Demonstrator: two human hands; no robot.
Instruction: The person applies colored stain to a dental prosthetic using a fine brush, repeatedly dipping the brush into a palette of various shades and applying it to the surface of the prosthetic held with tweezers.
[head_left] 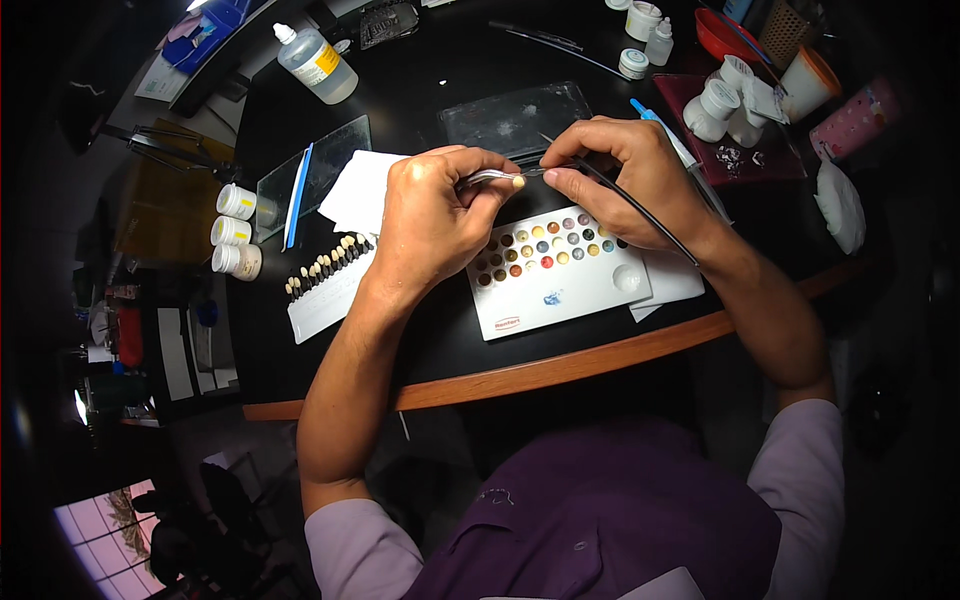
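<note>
My left hand (432, 205) is closed in a pinch round a slim silver metal tool (487, 175), which looks like tweezers. At its tip sits a small cream piece (518, 182), perhaps a tooth crown. My right hand (640, 175) grips a thin brush (645, 210) with a long black handle. The brush's fine end points left, close to the cream piece; whether they touch I cannot tell. Both hands are raised over the far edge of a white palette (590, 300) with rows of small coloured wells. Left of it lies a tooth shade guide (325, 307).
White paper (357, 195) and a blue-and-white strip (298, 195) lie left of my left hand. Several small jars (236, 232) and a clear bottle (318, 65) stand farther left. Beyond my hands is a dark slab (515, 115). A dark red tray (690, 95) carries white containers.
</note>
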